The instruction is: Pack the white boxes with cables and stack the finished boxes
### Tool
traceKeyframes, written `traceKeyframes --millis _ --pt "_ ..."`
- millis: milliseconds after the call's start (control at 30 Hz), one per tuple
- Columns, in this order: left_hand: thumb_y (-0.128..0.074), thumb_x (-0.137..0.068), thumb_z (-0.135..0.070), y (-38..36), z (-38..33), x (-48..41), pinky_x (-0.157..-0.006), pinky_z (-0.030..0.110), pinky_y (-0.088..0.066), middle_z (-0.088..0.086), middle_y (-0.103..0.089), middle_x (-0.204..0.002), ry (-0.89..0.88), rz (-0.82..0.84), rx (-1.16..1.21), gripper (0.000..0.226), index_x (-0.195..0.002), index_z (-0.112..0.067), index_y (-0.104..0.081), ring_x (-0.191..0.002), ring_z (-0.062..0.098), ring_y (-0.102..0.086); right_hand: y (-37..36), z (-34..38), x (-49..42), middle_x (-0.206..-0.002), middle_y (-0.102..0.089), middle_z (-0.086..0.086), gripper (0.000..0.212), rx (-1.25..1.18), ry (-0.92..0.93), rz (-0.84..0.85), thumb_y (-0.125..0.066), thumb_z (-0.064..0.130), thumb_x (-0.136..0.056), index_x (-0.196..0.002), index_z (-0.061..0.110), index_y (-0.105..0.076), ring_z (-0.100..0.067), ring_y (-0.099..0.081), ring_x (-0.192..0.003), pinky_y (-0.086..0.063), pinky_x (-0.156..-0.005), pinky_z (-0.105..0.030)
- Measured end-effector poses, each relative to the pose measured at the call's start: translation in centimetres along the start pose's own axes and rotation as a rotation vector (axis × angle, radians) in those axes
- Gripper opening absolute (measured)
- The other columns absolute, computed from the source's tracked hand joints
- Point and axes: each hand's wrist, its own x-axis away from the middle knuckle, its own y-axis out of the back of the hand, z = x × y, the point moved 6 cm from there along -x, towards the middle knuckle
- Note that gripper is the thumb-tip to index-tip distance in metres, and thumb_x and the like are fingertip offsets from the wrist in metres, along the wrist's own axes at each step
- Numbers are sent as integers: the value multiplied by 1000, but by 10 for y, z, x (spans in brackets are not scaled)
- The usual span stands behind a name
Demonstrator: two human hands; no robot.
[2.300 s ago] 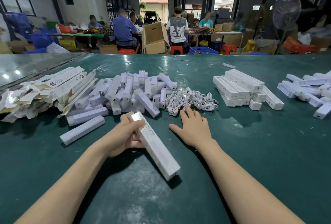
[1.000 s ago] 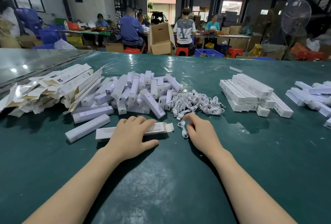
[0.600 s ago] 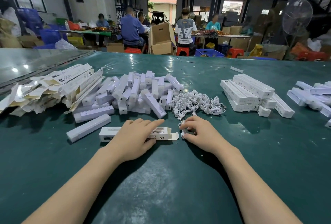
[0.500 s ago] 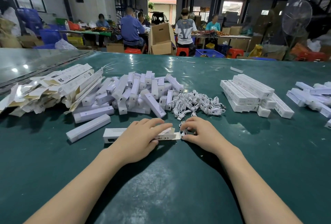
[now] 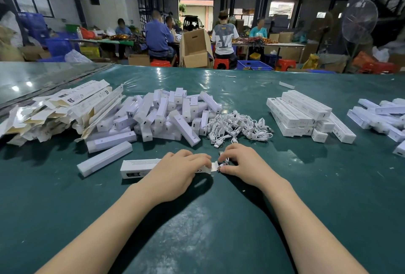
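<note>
A long white box (image 5: 140, 167) lies flat on the green table (image 5: 65, 208), its open flap end pointing right. My left hand (image 5: 175, 172) lies over the box's right half, fingers curled down on it. My right hand (image 5: 241, 164) pinches a coiled white cable (image 5: 223, 162) at the box's open end. A heap of white cables (image 5: 238, 128) lies just behind my hands. Neatly stacked finished boxes (image 5: 302, 113) sit at the right.
A pile of small white items (image 5: 166, 115) and flat unfolded cartons (image 5: 61, 111) fill the left half. More white boxes (image 5: 381, 118) lie at the far right edge. Two loose boxes (image 5: 105, 157) lie left of my hands. People work at tables beyond.
My left hand laid the box flat on the table and holds it down. My right hand pulled one cable from the heap and brought it to the box's open end.
</note>
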Motion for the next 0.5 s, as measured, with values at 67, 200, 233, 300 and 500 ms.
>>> traceKeyframes --millis 67,200,233,300,500 --pt "-35 -90 -4 0 1 0 -84 30 -31 -28 -33 -141 9 -2 -3 46 -123 -35 -45 -119 12 -39 3 -1 2 -89 -52 6 11 -14 -8 -34 -69 20 -79 -87 13 -70 -9 -46 -73 -30 -64 -22" --pt "-38 -91 -6 2 8 5 -78 26 -27 -29 -39 -137 36 -39 55 40 -114 -35 -51 -116 10 -42 6 -4 5 -76 -59 2 11 -108 -64 -175 -74 15 -72 -70 15 -64 -14 -49 -69 -38 -64 -23" --pt "-40 -90 -5 2 9 6 -79 27 -28 -29 -41 -136 40 -48 78 40 -112 -35 -53 -116 10 -43 8 -4 6 -71 -58 1 19 -155 -84 -239 -74 11 -70 -65 19 -58 -14 -48 -66 -37 -61 -22" --pt "-43 -88 -3 3 10 7 -84 29 -32 -28 -44 -134 40 -67 119 41 -110 -34 -57 -115 10 -44 12 -2 8 -63 -55 0 32 -273 -96 -362 -72 4 -67 -61 23 -47 -14 -44 -60 -35 -57 -24" --pt "-48 -82 0 6 8 8 -87 36 -40 -24 -53 -128 36 -108 161 41 -106 -30 -61 -108 15 -50 0 17 7 -58 -57 8 36 -572 -105 -385 -77 3 -61 -66 28 -52 -8 -47 -52 -41 -55 -15"
